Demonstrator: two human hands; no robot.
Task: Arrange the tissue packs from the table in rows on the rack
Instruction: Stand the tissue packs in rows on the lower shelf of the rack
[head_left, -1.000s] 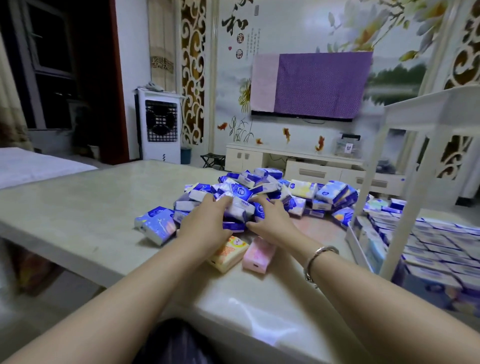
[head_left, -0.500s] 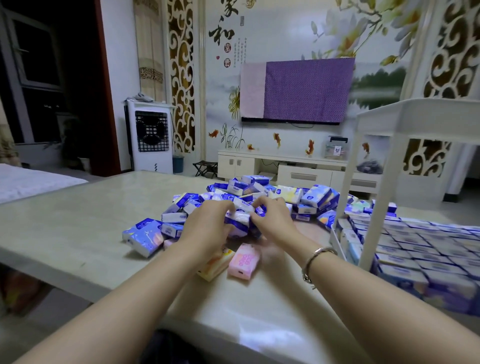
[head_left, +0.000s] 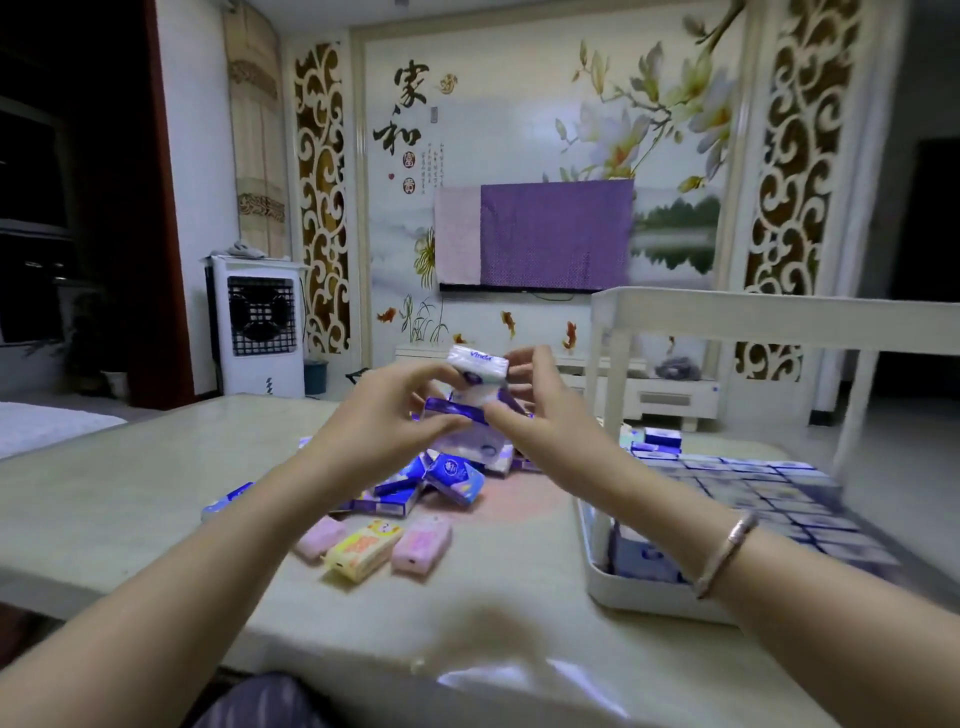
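white-and-purple tissue packs (head_left: 478, 387), stacked, gripped

Living room standing behind the worktop

A television (head_left: 535, 236) is hanging on the painted flower wall under a purple cloth, above a low white cabinet (head_left: 670, 397). A white air cooler (head_left: 258, 332) is standing to the left beside a carved gold panel (head_left: 319, 197), and a bed (head_left: 47, 423) edge is showing at far left. A silver bracelet (head_left: 724, 553) is circling one wrist.
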